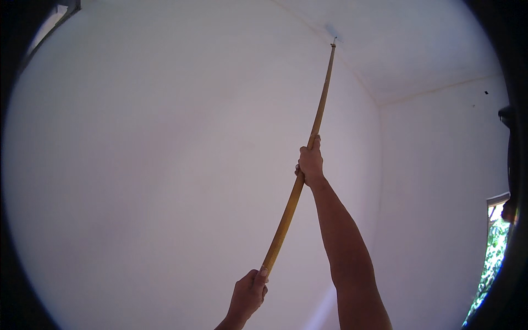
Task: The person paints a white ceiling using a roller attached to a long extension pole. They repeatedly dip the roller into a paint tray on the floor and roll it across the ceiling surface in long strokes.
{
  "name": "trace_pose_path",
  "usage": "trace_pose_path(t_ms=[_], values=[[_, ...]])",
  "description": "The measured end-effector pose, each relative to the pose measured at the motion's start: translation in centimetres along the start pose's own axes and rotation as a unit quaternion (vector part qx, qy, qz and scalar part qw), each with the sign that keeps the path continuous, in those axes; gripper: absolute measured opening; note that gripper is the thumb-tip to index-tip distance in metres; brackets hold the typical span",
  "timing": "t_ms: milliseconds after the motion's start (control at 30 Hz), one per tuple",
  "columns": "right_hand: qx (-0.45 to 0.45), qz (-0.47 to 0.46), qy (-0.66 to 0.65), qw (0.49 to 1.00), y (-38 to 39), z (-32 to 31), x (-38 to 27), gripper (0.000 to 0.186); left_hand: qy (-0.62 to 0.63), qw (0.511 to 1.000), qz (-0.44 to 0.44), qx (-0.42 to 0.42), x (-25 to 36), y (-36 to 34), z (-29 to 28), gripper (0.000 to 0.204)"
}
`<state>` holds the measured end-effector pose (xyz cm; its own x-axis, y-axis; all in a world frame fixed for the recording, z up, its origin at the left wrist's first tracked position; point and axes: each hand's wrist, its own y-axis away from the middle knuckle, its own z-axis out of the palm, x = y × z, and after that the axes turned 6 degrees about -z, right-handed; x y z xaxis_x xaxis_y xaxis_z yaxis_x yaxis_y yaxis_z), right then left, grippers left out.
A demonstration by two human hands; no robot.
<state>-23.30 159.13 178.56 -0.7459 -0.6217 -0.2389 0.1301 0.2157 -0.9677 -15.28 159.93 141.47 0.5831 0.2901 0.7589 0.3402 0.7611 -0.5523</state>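
A long yellowish wooden pole [285,224] slants up from the lower middle toward the ceiling, leaning slightly right. Low on the pole, my left hand [248,292] is wrapped round it. Farther up, my right hand [311,163] grips the same pole with the arm stretched out. The pole thins toward its far end, where a small metal piece shows at the tip. Just past that tip is a blurred blue-grey patch [331,29] against the ceiling; I cannot tell whether it is a roller head or a mark.
A broad pale wall [165,165] fills the left and middle. It meets the whitish ceiling [423,44] and another wall [429,176] at a corner on the right. A window [495,242] with green leaves outside stands at the right edge, below a dark object [511,148].
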Motion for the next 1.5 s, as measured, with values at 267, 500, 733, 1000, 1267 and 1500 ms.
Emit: trace_pose_path(t_ms=[267, 500, 733, 1000, 1267, 1500], values=[[-0.001, -0.001, -0.052, 0.999, -0.1, 0.1, 0.6, 0.080, 0.002, 1.000, 0.019, -0.011, -0.9, -0.4, -0.8, 0.045], [-0.008, -0.007, -0.078, 0.997, -0.1, 0.2, 0.9, 0.079, -0.171, 0.979, 0.067, 0.086, -0.4, -0.8, -0.7, 0.051], [-0.033, 0.022, -0.144, 0.989, 0.2, 0.0, -0.2, 0.078, -0.179, 0.976, 0.042, 0.117, 0.5, 0.1, -0.1, 0.046], [-0.017, 0.013, -0.084, 0.996, -0.9, 0.3, 0.6, 0.080, -0.077, 0.990, 0.060, 0.099, 0.1, -0.8, 0.0, 0.050], [0.007, -0.015, -0.020, 1.000, -5.6, 4.8, 10.0, 0.083, -0.047, 0.996, 0.076, 0.018, -5.8, -14.2, -3.6, 0.052], [0.018, -0.029, 0.013, 0.999, -12.6, 4.8, 25.9, 0.083, -0.019, 0.997, 0.069, -0.012, -15.2, -31.4, 0.1, 0.051]])
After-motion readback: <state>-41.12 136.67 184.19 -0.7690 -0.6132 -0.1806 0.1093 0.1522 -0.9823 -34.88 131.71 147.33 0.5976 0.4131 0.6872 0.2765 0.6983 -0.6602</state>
